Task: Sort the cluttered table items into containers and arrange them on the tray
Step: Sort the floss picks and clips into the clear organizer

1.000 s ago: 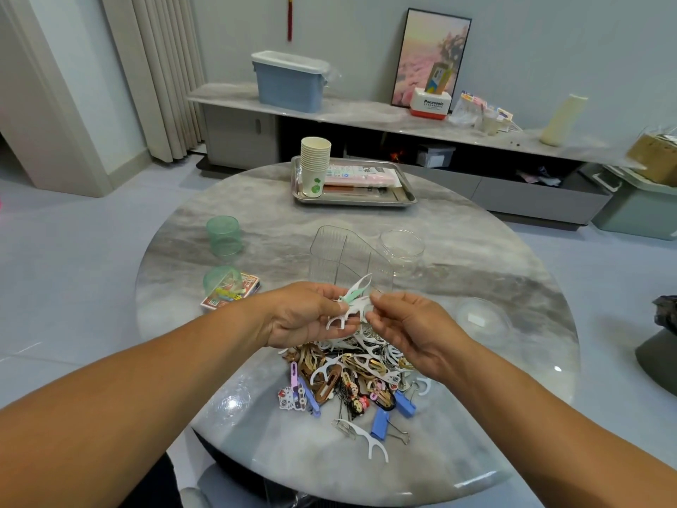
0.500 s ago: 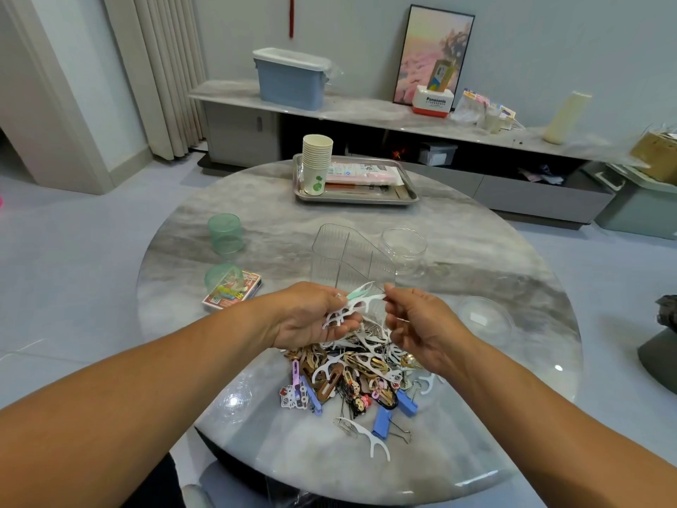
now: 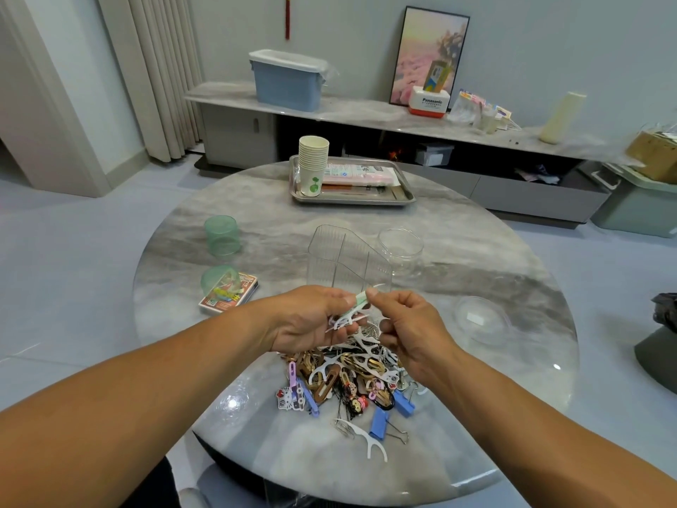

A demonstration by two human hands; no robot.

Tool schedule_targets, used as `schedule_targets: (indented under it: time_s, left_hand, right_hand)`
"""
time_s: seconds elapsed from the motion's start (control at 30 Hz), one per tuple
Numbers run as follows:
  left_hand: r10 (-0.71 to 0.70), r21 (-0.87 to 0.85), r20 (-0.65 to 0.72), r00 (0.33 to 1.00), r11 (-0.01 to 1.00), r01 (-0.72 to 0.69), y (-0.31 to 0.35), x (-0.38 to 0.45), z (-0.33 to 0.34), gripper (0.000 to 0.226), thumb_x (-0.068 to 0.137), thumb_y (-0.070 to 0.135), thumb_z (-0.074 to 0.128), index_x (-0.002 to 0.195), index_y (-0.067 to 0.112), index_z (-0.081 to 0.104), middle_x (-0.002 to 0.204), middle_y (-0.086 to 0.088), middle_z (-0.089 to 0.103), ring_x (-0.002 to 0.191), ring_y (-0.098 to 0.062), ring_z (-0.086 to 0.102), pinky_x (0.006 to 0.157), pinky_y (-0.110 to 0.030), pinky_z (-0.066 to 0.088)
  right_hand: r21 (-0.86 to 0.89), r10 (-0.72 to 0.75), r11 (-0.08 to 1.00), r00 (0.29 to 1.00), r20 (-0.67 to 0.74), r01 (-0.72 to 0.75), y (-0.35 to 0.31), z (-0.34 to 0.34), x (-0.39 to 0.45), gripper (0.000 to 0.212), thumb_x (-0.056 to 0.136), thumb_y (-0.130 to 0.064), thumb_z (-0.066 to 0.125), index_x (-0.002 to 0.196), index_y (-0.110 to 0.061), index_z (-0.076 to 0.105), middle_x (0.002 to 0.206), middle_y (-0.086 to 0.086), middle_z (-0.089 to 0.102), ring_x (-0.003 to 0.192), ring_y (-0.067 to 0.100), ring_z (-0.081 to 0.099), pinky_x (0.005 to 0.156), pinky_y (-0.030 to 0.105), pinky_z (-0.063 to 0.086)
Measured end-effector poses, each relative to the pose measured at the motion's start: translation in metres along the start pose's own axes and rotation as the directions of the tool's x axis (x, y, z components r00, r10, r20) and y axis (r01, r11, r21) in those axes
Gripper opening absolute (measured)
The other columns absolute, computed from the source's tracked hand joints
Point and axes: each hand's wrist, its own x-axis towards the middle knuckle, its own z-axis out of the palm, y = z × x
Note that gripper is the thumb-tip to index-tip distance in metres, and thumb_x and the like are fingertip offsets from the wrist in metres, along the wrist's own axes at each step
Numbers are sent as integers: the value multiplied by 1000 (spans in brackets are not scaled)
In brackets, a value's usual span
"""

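Two hands meet above the clutter pile on the marble table: the left hand grips a bunch of floss picks, and the right hand pinches the top of one. Just behind stands a clear divided organizer, a clear jar beside it. Farther back, the metal tray holds stacked paper cups.

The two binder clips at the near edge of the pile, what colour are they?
Blue, with bare wire handles; the binder clips show clearly in the head view.
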Motion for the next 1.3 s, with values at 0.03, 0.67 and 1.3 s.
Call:
schedule_targets:
  time_s: [0.03,0.67,1.3]
  left_hand:
    - [5,2,-10,1000,1000,-5,0,1,-1,26,106,13,49,127,0,59,94,-12,66,66,-12,62,55,-19,52]
    - [-30,-57,74,997,998,34,3,-2,-4,24,106,12,47,126,3,58,90,-13,68,74,-17,66,62,-21,55]
    - [-80,222,293,953,975,14,8,-10,2,25,98,6,62,123,6,59,96,-4,61,63,-4,42,49,-13,38]
  right_hand:
    - [39,10,999,1000,11,-10,-2,0,0,40,76,-33,87,95,-12,60,66,0,58,48,9,47,41,21,40]
    - [24,-44,999,990,137,41,-10,-4,-1,21,82,3,78,100,1,67,81,15,75,68,23,74,61,24,61]
    - [1,-124,992,939,322,130,-9,-2,0,27,73,-25,85,87,-3,76,72,10,67,54,12,54,49,19,43]
